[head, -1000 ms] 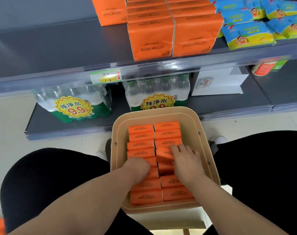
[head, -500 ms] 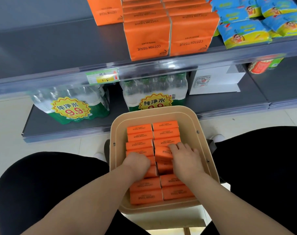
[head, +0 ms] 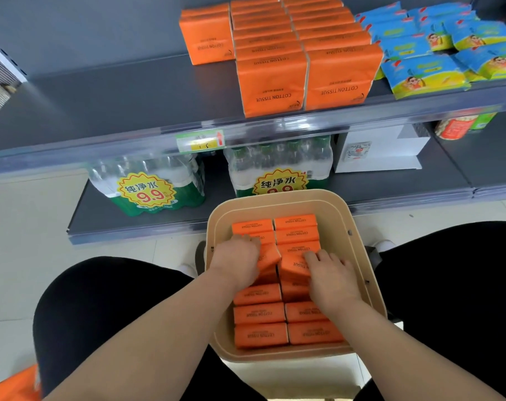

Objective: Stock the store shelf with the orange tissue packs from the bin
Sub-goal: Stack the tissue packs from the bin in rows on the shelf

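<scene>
A beige bin (head: 358, 227) between my knees holds two columns of orange tissue packs (head: 259, 335). My left hand (head: 236, 260) grips one pack (head: 267, 257) in the left column, and that pack is tilted up out of its row. My right hand (head: 331, 277) grips a pack (head: 293, 263) in the right column, also tilted and raised. On the grey upper shelf (head: 116, 99) stand rows of the same orange packs (head: 272, 82), with one separate stack (head: 205, 33) to their left.
Blue and yellow packets (head: 425, 73) lie right of the orange rows. Below, two shrink-wrapped water bottle packs (head: 147, 183) and a white box (head: 382, 149) sit on the lower shelf. My black-clad knees flank the bin. Another orange pack (head: 14, 384) lies at bottom left.
Both hands have closed on packs and lifted them, so two packs now tilt up out of the rows. My left hand moved forward in the bin.
</scene>
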Tool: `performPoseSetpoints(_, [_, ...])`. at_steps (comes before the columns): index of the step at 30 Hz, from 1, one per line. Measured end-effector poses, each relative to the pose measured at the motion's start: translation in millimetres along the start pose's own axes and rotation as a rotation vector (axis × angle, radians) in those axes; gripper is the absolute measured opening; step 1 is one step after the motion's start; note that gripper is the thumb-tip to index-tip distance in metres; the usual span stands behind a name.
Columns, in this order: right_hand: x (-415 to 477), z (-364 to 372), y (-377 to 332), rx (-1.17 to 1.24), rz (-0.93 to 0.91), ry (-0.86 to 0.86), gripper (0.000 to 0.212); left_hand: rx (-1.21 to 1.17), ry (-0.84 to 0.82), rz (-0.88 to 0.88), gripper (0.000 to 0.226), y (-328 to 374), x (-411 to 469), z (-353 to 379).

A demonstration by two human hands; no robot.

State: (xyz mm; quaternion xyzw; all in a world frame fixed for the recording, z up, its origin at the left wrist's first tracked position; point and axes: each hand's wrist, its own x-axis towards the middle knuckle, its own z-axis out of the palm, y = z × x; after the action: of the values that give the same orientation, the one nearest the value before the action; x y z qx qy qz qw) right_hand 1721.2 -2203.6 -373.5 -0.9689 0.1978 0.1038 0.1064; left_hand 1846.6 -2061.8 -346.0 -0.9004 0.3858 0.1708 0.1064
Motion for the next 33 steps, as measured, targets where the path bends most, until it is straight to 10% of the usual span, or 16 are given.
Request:
performPoseSetpoints(4, [3,3,2,0.033,-0.003,-0.013,0.046,-0.07,-0.043,-0.039,0.065,2,4,10])
performPoseSetpoints(14, [8,-10,-1,0.055,-0.017,0.038,0.05,-0.071,-0.011,-0.062,0.039,-2,2,0])
performPoseSetpoints(33, [17,-230,-42,0.037,-0.22,0.671,0.057,-0.512,0.788,-0.179,0.042,-61,-72,-195])
